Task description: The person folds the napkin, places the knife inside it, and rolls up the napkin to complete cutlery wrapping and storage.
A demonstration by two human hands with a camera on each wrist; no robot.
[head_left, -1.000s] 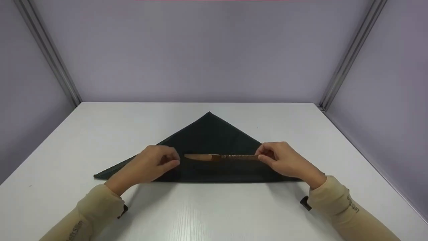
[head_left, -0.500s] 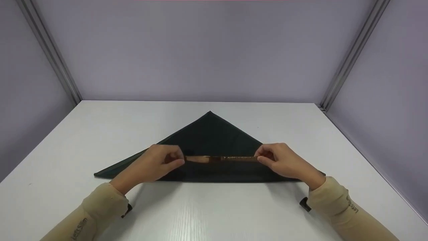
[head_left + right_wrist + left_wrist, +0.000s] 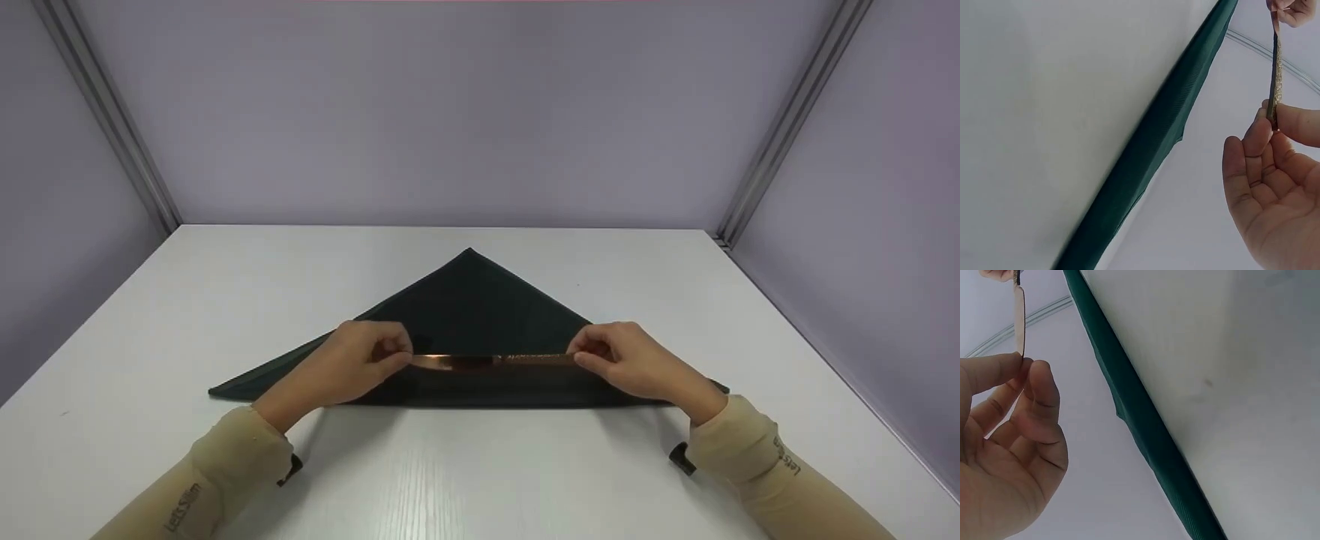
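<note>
A slim copper-coloured metal table knife (image 3: 491, 361) hangs level, blade to the left, textured handle to the right, pinched at both tips just above a dark green cloth napkin (image 3: 472, 307); the napkin lies flat, folded into a triangle, apex pointing away.

There is one dark green napkin (image 3: 480, 315), folded in a triangle, on one white table (image 3: 480, 480). There is one copper-coloured table knife (image 3: 495, 361). Two hands are in view, one left hand (image 3: 360, 360) and one right hand (image 3: 630, 360).
</note>
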